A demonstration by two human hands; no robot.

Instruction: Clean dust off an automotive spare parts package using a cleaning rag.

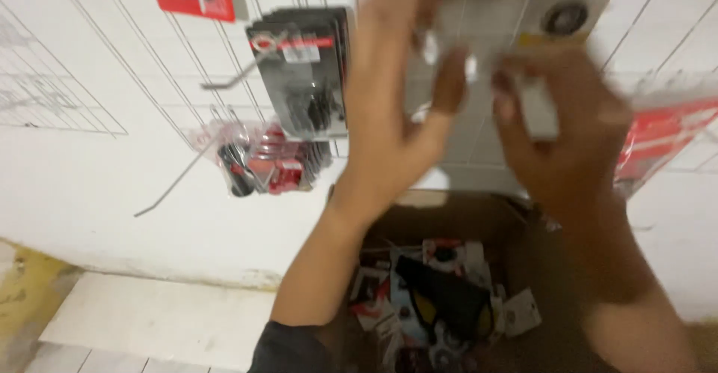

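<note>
Both my hands are raised in front of a white wire display grid [90, 66] on the wall. My left hand [393, 96] and my right hand [557, 130] together hold a clear blister pack [490, 44] with a red-orange top card, up at the top middle of the view. The pack and my fingers are blurred by motion. Left of my left hand, a stack of black blister packs [303, 70] hangs from a hook.
Red-and-black packs [265, 163] hang lower on the grid beside a bare metal hook [179, 175]. An open cardboard box [441, 298] below my arms holds several packaged items. More red packs [666, 137] hang at right.
</note>
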